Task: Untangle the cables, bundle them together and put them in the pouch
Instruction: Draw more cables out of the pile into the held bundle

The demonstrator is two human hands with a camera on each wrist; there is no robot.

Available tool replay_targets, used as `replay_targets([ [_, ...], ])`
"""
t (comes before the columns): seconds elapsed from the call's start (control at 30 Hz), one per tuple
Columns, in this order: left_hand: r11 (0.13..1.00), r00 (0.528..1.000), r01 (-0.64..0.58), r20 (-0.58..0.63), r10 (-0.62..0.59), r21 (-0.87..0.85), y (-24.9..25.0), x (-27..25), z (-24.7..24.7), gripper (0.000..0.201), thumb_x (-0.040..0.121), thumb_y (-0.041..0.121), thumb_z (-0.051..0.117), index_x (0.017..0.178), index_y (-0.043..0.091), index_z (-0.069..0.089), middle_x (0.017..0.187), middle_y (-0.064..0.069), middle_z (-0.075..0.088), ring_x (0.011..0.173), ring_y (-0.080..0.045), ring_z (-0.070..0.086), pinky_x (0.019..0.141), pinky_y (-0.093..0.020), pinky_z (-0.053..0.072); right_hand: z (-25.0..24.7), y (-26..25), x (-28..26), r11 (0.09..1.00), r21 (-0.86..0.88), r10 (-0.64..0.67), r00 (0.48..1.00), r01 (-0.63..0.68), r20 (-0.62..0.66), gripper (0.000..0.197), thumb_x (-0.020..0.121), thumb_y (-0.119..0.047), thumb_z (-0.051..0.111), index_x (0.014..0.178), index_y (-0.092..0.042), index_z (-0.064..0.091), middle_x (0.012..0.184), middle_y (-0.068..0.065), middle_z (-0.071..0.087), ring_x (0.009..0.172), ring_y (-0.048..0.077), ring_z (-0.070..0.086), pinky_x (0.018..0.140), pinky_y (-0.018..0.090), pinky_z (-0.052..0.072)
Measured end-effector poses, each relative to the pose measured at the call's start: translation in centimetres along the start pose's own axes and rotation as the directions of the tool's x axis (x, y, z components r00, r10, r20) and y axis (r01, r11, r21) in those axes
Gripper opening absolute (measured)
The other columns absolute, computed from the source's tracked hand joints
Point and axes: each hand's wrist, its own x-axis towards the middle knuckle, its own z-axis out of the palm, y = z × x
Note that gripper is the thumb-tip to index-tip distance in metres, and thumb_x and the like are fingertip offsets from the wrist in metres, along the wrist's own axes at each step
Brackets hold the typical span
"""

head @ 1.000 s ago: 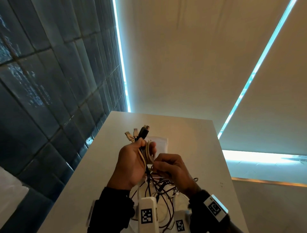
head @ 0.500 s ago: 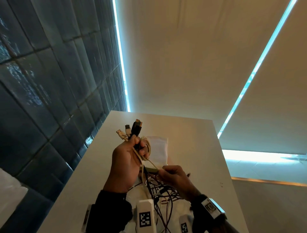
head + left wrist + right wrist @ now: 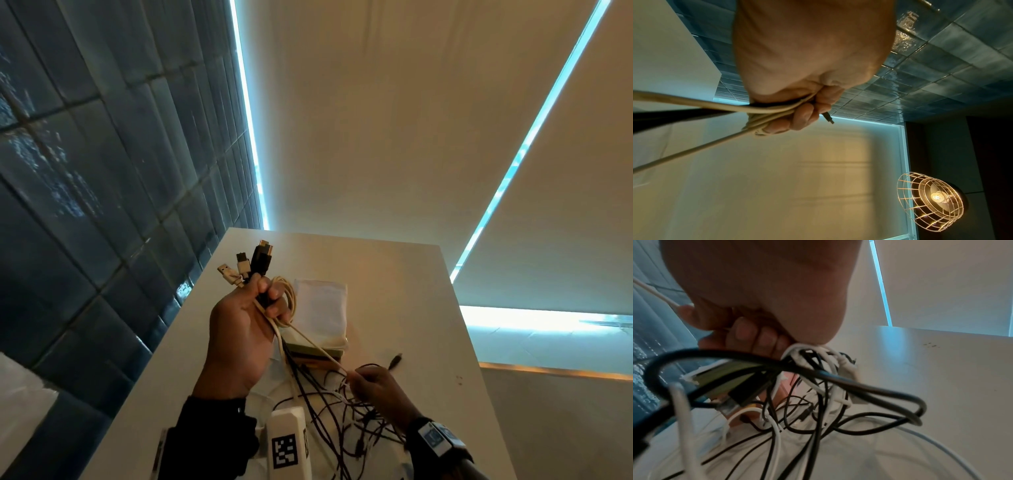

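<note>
My left hand (image 3: 246,322) is raised over the table and grips a bundle of cable ends, with black and white plugs (image 3: 248,265) sticking out above the fist. A cream cable (image 3: 291,301) is looped round its fingers (image 3: 797,120). That cream cable runs taut down to my right hand (image 3: 370,383), which pinches it low over the table. Below hangs a tangle of black and white cables (image 3: 335,421), seen close in the right wrist view as a knotted mass of cables (image 3: 813,386). A white cloth pouch (image 3: 322,308) lies flat behind the hands.
The pouch rests on a thin green and brown stack (image 3: 308,353) on the white table (image 3: 411,291). A dark tiled wall (image 3: 102,171) runs along the left. A loose black plug (image 3: 395,359) lies right of the tangle. A wire cage lamp (image 3: 931,201) glows overhead.
My hands have drawn apart: the left rose with the plug bundle, the right slid down and to the right along the cream cable, pulling it taut.
</note>
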Motion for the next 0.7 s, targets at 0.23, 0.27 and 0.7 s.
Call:
replay_targets([
  [0.23,0.999,1.0,0.015,-0.009,-0.015,0.036,-0.2,-0.2,0.0,0.033,0.1,0.022,0.031,0.071,0.016,0.044,0.065,0.0,0.048,0.051,-0.012,0.034,0.061,-0.031,0.029,-0.8,0.8,1.1,0.987,-0.141,0.079,0.997,-0.075,0.023,0.047,0.084,-0.062,0.05,0.057,-0.027,0.065,0.059,-0.005,0.057,0.057,0.009,0.049,0.06,0.028,0.04],
  [0.27,0.999,1.0,0.017,-0.021,-0.016,0.046,-0.2,-0.3,-0.1,0.033,0.1,0.022,0.031,0.071,0.016,0.044,0.065,-0.001,0.047,0.052,-0.012,0.033,0.061,-0.032,0.028,-0.9,0.8,1.0,0.985,-0.153,0.09,0.995,-0.084,0.034,0.044,0.088,-0.056,0.053,0.057,-0.027,0.066,0.059,-0.006,0.058,0.057,0.007,0.05,0.06,0.028,0.041],
  [0.7,0.965,0.974,0.198,-0.147,-0.173,0.174,-2.7,-0.2,1.5,0.032,0.1,0.018,0.036,0.07,0.012,0.046,0.066,-0.007,0.053,0.057,-0.017,0.047,0.061,-0.031,0.035,-1.4,-13.1,1.0,0.889,0.445,0.022,0.96,0.109,-0.279,0.014,0.093,-0.009,0.058,0.089,0.001,0.066,0.055,0.005,0.043,0.042,0.012,0.031,0.039,0.02,0.025],
])
